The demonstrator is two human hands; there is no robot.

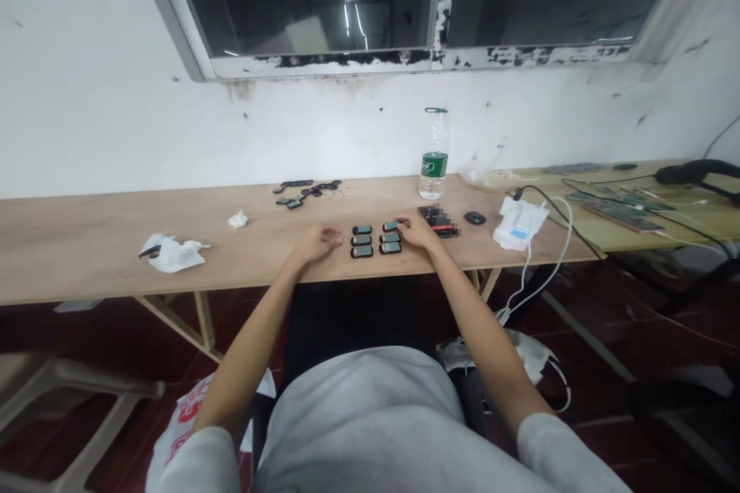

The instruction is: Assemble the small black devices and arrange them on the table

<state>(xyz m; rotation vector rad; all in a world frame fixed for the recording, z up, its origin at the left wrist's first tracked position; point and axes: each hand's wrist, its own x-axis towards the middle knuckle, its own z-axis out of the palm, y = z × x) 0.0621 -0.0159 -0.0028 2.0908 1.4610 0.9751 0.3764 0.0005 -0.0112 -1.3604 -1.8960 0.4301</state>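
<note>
Six small black devices with teal screens [390,237] are sitting in two columns of three between the hands on a wooden table [116,262]. The right hand [419,233] is reaching onto the top device of the right column, though whether it is pinching, I cannot tell. The left hand [317,243] is resting loosely curled just beside the left column. Small black pieces [306,191] are lying beyond the hands, a plastic water bottle [433,162] is standing beyond the right hand, and a white charger [519,223] is sitting further right.
</note>
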